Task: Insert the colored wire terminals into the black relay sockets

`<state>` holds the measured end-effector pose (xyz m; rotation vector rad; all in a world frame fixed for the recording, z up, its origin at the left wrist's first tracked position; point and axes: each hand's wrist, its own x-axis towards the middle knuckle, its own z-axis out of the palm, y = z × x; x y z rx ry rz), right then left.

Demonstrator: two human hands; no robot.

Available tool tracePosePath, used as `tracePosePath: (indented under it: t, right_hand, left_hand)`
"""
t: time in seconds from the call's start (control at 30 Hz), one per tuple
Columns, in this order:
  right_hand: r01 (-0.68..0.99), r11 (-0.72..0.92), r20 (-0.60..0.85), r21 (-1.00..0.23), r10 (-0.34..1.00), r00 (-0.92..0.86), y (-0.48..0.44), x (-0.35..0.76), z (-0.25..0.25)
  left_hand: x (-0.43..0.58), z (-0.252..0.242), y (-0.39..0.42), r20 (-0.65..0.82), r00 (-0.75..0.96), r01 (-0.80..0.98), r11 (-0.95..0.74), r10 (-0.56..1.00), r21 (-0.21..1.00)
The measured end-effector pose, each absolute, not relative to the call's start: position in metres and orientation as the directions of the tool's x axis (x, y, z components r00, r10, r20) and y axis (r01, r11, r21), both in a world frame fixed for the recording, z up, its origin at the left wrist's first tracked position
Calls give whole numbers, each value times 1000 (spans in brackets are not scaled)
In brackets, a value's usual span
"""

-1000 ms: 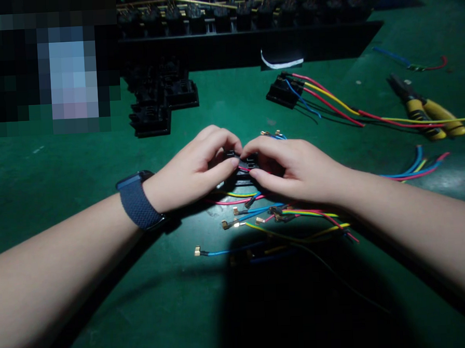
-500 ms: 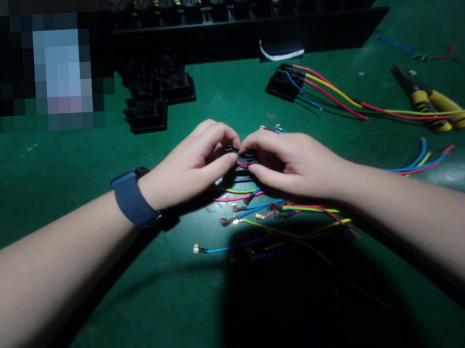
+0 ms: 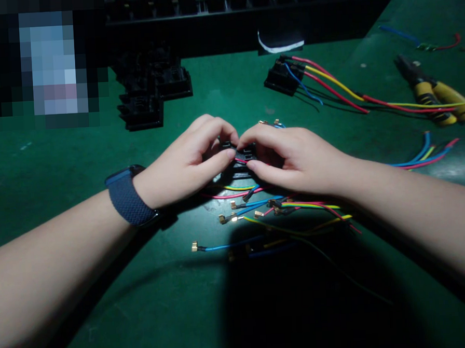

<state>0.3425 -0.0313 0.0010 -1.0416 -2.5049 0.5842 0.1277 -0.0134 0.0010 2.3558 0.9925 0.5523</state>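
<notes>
Your left hand [image 3: 189, 163] and right hand [image 3: 294, 160] together pinch a small black connector [image 3: 241, 160]. Loose coloured wires [image 3: 266, 214] lie just beneath on the green surface [image 3: 106, 284].

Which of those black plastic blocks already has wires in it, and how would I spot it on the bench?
Start at the long black rack across the far edge of the green bench. Just below its white label lies a wired black block, beyond the right hand. Unlike the bare black blocks stacked to the far left, red, yellow and blue wires trail from it toward the yellow-handled pliers.
</notes>
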Motion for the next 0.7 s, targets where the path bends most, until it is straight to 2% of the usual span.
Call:
tracePosePath:
  t: [0.7]
  right_hand:
    - [587,631,147,-507,734,-663,-31,342,2]
  left_hand:
    - [128,2,-14,140,643,543,-577,753,610]
